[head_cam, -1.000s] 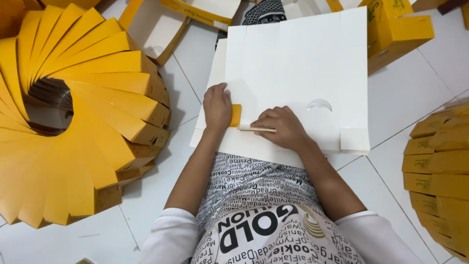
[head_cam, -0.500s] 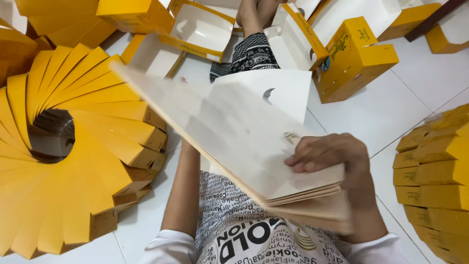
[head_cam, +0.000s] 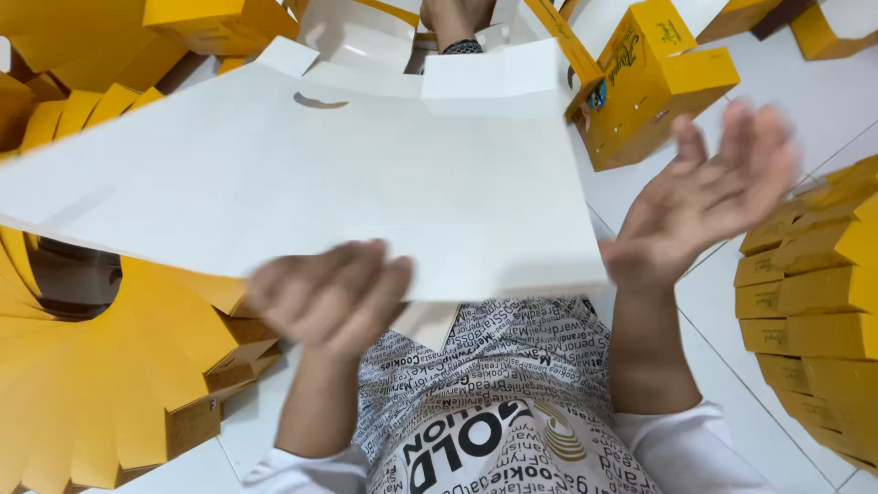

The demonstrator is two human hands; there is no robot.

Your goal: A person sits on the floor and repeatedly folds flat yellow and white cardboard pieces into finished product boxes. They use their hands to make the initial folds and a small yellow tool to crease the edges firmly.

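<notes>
A large flat white cardboard sheet (head_cam: pixel 366 174) with flaps and a small curved cut-out is raised in front of me, above my lap. My left hand (head_cam: pixel 329 295), blurred by motion, is at the sheet's lower edge with its fingers curled over the front of it. My right hand (head_cam: pixel 709 187) is spread wide by the sheet's right side; only the heel of the palm is near the lower right corner. The underside of the sheet is hidden.
A fan of flat yellow boxes (head_cam: pixel 101 366) lies on the left and another stack (head_cam: pixel 809 302) on the right. An assembled yellow box (head_cam: pixel 654 82) and open white-lined boxes (head_cam: pixel 357 37) stand beyond the sheet. Another person's limb (head_cam: pixel 457 18) shows at the top, over white floor tiles (head_cam: pixel 805 119).
The sheet lay flat under both hands, then was lifted and tilted by my right hand. It now faces me broadside; the right hand has come off and opened, and the left hand is on its lower edge.
</notes>
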